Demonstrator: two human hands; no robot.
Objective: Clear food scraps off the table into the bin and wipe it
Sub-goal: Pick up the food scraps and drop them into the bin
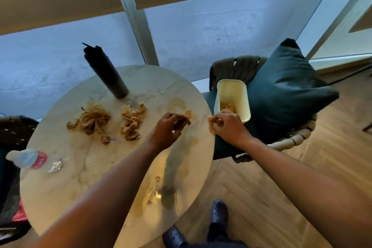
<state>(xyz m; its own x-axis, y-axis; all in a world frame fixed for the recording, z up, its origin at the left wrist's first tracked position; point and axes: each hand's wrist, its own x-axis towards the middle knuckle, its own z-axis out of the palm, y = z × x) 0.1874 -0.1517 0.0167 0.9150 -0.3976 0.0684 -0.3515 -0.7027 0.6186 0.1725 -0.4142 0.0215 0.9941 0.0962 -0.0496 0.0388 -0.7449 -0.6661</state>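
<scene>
We clear crumpled tan food scraps (182,120) off the round marble counter (84,159).
Both hands' fingers pinch scraps; we should release the right hand's (227,126) piece directly over the cream plastic bin (233,86) beside the counter.

Dark flask (106,72) — water bottle (27,158) — cushion (285,88)

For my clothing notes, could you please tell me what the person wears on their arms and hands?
Both forearms are bare all the way to the frame's edge, with no sleeves in sight. The left hand and the right hand are ungloved, and no watch, ring or bracelet is visible on either.
</scene>
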